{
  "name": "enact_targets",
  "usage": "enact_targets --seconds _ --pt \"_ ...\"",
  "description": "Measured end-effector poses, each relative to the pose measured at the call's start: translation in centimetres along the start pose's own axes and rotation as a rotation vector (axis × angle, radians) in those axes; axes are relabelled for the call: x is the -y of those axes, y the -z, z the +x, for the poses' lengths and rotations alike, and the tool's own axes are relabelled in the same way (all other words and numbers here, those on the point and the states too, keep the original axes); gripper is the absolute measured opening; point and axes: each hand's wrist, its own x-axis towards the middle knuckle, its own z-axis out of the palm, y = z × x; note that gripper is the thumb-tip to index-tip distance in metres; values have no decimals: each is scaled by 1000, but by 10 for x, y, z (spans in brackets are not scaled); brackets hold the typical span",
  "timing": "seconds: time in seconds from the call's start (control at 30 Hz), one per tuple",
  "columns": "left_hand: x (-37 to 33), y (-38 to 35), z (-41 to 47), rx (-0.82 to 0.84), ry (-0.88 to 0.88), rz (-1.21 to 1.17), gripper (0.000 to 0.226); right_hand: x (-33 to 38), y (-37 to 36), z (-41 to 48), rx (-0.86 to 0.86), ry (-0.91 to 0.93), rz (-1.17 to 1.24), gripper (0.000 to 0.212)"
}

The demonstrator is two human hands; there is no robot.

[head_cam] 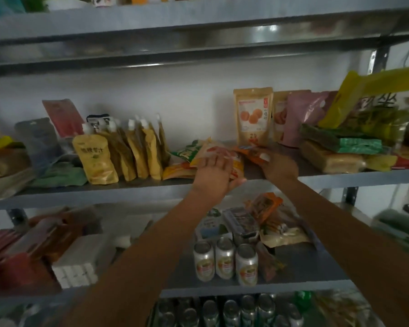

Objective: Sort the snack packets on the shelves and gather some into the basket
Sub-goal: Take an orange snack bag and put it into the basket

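Both my hands are on a pile of orange and yellow snack packets (216, 149) lying flat in the middle of the grey metal shelf (132, 187). My left hand (214, 172) grips one orange packet, fingers over its top and thumb under its near edge. My right hand (279, 167) pinches a smaller orange packet (248, 151) just to the right. A green packet (187, 152) lies at the pile's left. A tan pouch with orange fruit pictures (253, 116) stands upright behind the pile. No basket is in view.
Yellow spouted pouches (118, 152) stand in a row to the left. Pink, yellow and green bags (354, 128) are stacked at the right. On the shelf below are three cans (224, 261), more packets (265, 215) and white boxes (80, 265). More cans fill the lowest shelf.
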Motion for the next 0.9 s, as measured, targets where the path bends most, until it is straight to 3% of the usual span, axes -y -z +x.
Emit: enact_targets --seconds 0.13,0.27,0.33,0.4,0.5,0.53,0.63,0.7,0.77,0.83,0.9 --pt "-4 -6 4 -78 16 55 79 -6 9 -6 -133 -75 230 31" --pt "-5 -5 7 -55 0 46 81 -12 28 -17 -75 -130 931 23" --pt "-4 -4 9 -72 1 7 82 -16 38 -34 -25 -161 1172 27" --pt "-1 -6 9 -181 -25 -153 77 -19 40 -59 59 -160 1343 33" --pt "-5 -5 -6 -588 -90 -580 74 -25 35 -102 206 -175 1502 35" --pt "-10 -4 -12 -624 -103 -789 70 -27 32 -116 254 -174 1535 33" --pt "-31 15 -37 -342 -159 -1588 29 -39 19 -150 359 -195 1660 40" --pt "-47 22 -52 -98 -76 -1875 15 -52 9 -165 378 -233 1680 59" --pt "-61 25 -66 -27 123 -1915 10 -64 -1 -179 421 -266 1654 70" --pt "-73 18 -75 -64 266 -1839 11 -77 -11 -193 501 -308 1659 74" --pt "-83 11 -82 -97 261 -1758 16 -86 -13 -203 528 -331 1635 54"
